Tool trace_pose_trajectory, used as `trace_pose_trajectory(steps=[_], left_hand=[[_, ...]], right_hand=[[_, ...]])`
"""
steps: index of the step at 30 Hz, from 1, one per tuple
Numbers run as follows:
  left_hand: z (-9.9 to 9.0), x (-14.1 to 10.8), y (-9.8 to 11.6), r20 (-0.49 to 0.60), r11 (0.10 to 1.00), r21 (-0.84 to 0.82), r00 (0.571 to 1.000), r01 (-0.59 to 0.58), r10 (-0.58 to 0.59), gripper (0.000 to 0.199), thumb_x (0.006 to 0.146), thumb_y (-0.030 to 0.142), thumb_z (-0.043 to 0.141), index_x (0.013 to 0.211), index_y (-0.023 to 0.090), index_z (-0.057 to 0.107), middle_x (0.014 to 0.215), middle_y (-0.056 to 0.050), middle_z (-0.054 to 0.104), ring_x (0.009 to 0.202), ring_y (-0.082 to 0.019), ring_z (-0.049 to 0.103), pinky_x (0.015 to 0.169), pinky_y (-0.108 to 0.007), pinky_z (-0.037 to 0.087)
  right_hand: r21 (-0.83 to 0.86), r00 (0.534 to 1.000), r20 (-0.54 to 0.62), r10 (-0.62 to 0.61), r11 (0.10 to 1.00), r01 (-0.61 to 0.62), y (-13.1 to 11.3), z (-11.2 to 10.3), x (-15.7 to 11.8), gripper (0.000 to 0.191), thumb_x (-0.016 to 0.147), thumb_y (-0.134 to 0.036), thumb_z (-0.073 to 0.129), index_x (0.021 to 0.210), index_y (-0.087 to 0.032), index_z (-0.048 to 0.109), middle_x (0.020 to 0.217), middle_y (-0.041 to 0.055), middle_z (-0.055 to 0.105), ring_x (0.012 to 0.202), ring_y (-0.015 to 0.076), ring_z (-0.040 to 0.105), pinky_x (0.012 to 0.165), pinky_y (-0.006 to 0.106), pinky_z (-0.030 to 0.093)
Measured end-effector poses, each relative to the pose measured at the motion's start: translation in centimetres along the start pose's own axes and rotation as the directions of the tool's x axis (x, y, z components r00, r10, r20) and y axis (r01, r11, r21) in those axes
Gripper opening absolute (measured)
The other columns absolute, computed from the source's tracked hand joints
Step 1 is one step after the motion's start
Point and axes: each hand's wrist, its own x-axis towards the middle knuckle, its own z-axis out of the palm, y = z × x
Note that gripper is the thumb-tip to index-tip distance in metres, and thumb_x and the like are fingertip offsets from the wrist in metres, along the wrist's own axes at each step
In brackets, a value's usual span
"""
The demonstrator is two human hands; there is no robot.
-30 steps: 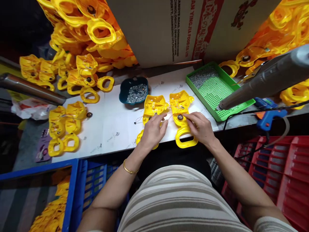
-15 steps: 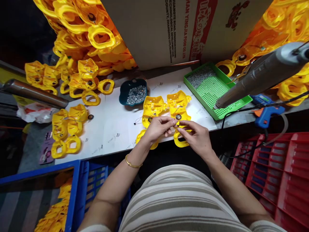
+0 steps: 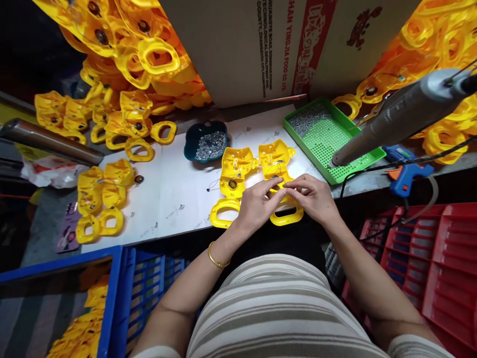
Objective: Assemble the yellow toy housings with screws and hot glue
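Two yellow plastic shells with ring handles lie side by side on white paper before me. Over the lower part of the right shell [image 3: 275, 154], my left hand [image 3: 259, 201] and my right hand [image 3: 312, 198] meet fingertip to fingertip. Both hands are closed in a pinch; whatever sits between the fingers is too small or hidden to make out. Left of them, the other shell [image 3: 235, 166] shows a round dark speaker-like disc [image 3: 232, 184] and a thin wire trailing onto the paper. My hands partly cover the right shell and its handle [image 3: 286, 218].
A dark teal bowl [image 3: 205, 142] and a green tray [image 3: 316, 119] hold small metal pieces. An electric screwdriver [image 3: 395, 119] slants over the tray. A blue glue gun [image 3: 408, 178] lies at the right edge. More yellow shells [image 3: 102, 194] sit left. Blue and red crates [image 3: 447, 248] stand below.
My left hand has shifted right and a little down, uncovering the left shell's disc and handle. My right hand has moved slightly right. The fingertips still meet over the right shell.
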Motion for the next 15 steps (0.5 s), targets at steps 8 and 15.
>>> trace_pose_trajectory(steps=[8,15], left_hand=[[-0.5,-4.2,-1.6,0.242,0.768,0.495,0.913,-0.407,0.328,0.042,0.081,0.048,0.069,0.113,0.02,0.067,0.124,-0.012,0.064,0.112,-0.03,0.054,0.091,-0.045,0.046],[0.1,-5.4,-2.7,0.341,0.751,0.504,0.897,-0.428,0.282,0.036,0.078,0.031,0.075,0.11,0.021,0.065,0.139,-0.013,0.052,0.122,-0.031,0.047,0.094,-0.046,0.043]], right_hand=[[-0.101,0.998,0.005,0.062,0.993,-0.061,1.3,-0.9,1.0,0.014,0.077,-0.031,0.068,0.081,-0.02,0.074,0.081,0.0033,0.075,0.067,0.0151,0.067,0.064,0.027,0.052],[-0.184,0.995,0.081,0.058,0.982,-0.043,1.1,0.2,0.6,0.015,0.081,-0.028,0.063,0.086,-0.022,0.076,0.089,0.0042,0.077,0.075,0.0181,0.071,0.07,0.029,0.054]])
